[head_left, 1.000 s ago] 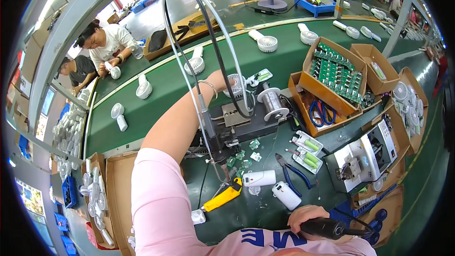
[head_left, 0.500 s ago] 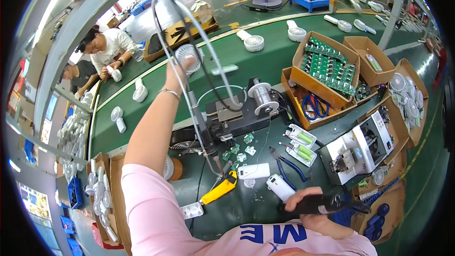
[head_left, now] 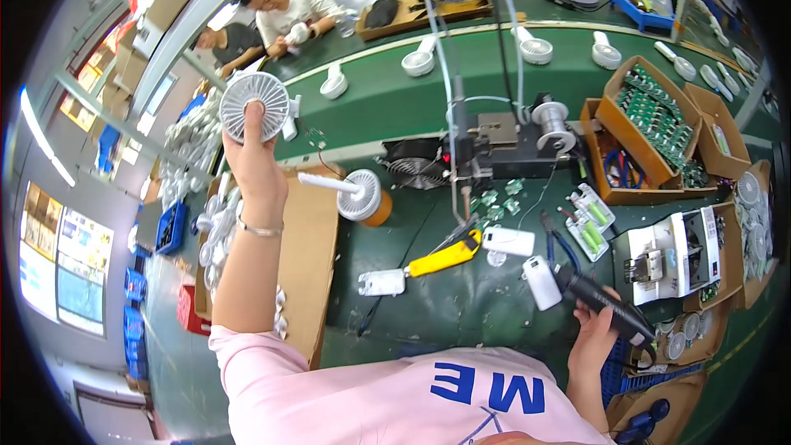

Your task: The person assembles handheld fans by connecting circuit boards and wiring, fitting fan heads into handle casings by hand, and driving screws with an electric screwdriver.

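Note:
Raised at the upper left, my left hand (head_left: 257, 166) is closed on the round white head of a handheld fan (head_left: 244, 92), its thumb across the grille. Thin wires (head_left: 316, 138) dangle beside the fan. My right hand (head_left: 593, 328) grips a black cylindrical electric screwdriver (head_left: 610, 306) low over the bench. Left of that tool lies a white fan handle housing (head_left: 541, 284), with another housing (head_left: 507, 241) farther off. Blue-handled pliers (head_left: 563, 241) lie near the screwdriver's far end. A yellow glue gun-like tool (head_left: 445, 258) and a white case part (head_left: 381, 282) rest on the bench.
A soldering stand with a wire spool (head_left: 554, 126) stands at the bench's back. One fan rests on an orange-brown jar (head_left: 380, 213). Cardboard boxes (head_left: 606, 115) and a white machine (head_left: 671, 257) are at right. Fans sit along the green belt (head_left: 371, 103); two co-workers sit beyond.
My left hand has brought the fan leftward, away from the belt, grille now facing up. My right hand has shifted right with the screwdriver. The view has turned left.

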Available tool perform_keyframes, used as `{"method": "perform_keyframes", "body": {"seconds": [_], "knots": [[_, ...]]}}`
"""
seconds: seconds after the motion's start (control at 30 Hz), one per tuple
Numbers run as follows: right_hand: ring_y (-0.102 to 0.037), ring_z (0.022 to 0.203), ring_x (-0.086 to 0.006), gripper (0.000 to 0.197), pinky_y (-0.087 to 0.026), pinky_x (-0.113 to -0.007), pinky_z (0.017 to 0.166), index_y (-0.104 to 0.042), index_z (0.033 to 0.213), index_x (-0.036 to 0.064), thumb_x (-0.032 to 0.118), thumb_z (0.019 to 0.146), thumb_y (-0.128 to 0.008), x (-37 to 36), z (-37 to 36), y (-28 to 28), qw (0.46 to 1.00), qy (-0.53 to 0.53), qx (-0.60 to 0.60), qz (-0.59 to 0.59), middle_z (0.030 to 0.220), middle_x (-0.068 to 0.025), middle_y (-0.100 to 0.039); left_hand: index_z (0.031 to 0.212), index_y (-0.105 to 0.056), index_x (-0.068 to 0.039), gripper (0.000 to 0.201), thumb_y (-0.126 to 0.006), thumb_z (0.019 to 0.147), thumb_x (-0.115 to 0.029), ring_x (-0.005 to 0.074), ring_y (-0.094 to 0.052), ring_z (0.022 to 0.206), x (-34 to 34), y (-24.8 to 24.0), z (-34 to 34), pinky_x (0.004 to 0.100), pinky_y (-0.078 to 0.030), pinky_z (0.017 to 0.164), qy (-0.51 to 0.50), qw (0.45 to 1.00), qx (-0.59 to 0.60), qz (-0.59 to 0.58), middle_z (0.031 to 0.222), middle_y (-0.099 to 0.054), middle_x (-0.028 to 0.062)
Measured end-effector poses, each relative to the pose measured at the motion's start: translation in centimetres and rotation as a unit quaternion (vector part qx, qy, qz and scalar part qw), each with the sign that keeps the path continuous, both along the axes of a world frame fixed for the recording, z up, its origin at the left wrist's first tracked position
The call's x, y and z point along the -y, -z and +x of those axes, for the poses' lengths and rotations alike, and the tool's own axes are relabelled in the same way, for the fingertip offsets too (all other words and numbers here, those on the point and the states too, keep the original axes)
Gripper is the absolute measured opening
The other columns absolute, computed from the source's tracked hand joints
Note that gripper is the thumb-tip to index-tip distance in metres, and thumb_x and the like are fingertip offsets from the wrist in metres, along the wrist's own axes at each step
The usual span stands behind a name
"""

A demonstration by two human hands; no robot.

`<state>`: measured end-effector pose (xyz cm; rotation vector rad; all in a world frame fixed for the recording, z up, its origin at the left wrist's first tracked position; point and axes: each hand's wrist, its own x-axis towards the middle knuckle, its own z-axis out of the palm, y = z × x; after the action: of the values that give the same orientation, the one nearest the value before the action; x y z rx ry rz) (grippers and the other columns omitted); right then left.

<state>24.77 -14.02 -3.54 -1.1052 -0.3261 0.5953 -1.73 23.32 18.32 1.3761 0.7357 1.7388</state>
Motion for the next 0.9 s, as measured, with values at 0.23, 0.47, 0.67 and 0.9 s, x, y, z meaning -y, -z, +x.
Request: {"method": "perform_keyframes", "body": {"seconds": [0.23, 0.47, 0.67, 0.9], "knots": [[-0.060, 0.100, -0.0218, 0.043, -0.047, -0.030, 0.084, -0.051, 0.122, -0.0008, 0.034, 0.100, -0.039, -2.3, -0.6, -1.0, 0.971, -0.085, -0.220, 0.025, 0.116, -0.0142, -0.060, 0.116, -0.053, -0.007, 0.028, -0.049, 0.096, -0.027, 0.0186, -0.053, 0.113, 12.9, 2.4, -2.3, 0.0418, -0.042, 0.099, 0.084, 0.996, 0.036, -0.022, 0.120, -0.056, 0.0043], [-0.050, 0.118, -0.0259, 0.047, -0.035, -0.037, 0.102, -0.054, 0.120, 0.0006, 0.010, 0.076, -0.068, -6.2, -5.4, -8.9, 0.901, -0.305, 0.309, 0.008, 0.121, -0.0142, -0.058, 0.138, -0.033, -0.006, 0.069, -0.063, 0.086, -0.039, 0.0266, -0.045, 0.125, 20.3, 6.9, -1.2, 0.0450, -0.035, 0.106, 0.212, 0.968, -0.026, -0.132, 0.131, -0.047, 0.0086], [-0.061, 0.087, -0.0112, 0.033, -0.047, -0.024, 0.079, -0.053, 0.113, -0.0001, 0.009, 0.084, -0.067, -7.8, -8.2, -8.7, 0.867, -0.481, -0.079, -0.101, 0.094, -0.0070, -0.066, 0.134, -0.033, 0.000, 0.061, -0.055, 0.079, -0.009, 0.0192, -0.054, 0.108, 21.2, 8.7, 1.8, 0.0334, -0.045, 0.093, 0.191, 0.947, 0.093, -0.241, 0.121, -0.051, 0.0106], [-0.058, 0.090, -0.0086, 0.017, -0.045, -0.022, 0.084, -0.058, 0.107, 0.0014, 0.012, 0.093, -0.056, -7.2, -7.3, -7.3, 0.914, -0.386, -0.095, -0.085, 0.095, -0.0037, -0.062, 0.130, -0.042, -0.006, 0.044, -0.054, 0.094, -0.028, 0.0176, -0.051, 0.116, 21.2, 11.9, 0.3, 0.0366, -0.040, 0.099, 0.217, 0.927, 0.056, -0.300, 0.124, -0.053, 0.0055]]}}
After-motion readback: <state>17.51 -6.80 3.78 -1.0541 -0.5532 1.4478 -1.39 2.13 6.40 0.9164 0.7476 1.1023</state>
